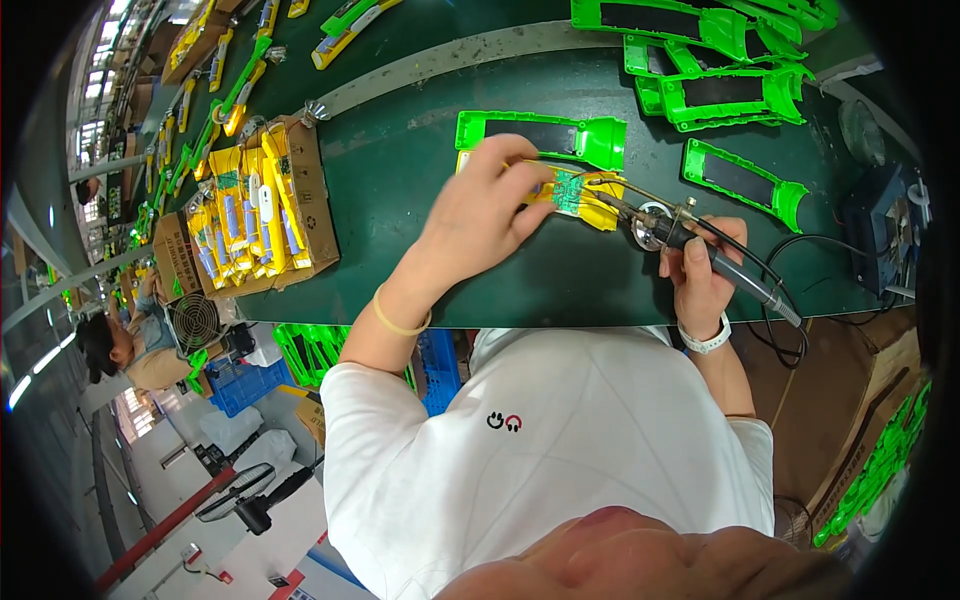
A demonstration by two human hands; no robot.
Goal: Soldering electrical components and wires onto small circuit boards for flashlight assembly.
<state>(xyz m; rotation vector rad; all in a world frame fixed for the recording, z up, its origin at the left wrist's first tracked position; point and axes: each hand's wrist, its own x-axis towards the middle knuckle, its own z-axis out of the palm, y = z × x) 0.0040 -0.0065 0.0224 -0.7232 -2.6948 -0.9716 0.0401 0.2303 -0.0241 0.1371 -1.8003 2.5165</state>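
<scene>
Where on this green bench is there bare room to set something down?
Bare mat lies between the cardboard tray and the left hand, and along the near edge between both wrists. Crowded: the far right, with green shells, and around the right hand holding the soldering iron.

A shallow brown cardboard box (pixel 305 190) is lying open on the dark green counter (pixel 400 200), well to the left, holding rows of yellow-wrapped battery packs (pixel 250 210). A smaller brown cardboard box (pixel 175 258) is sitting just beside its left edge. Another brown cardboard carton (pixel 880 400) is standing below the counter at the right.
</scene>
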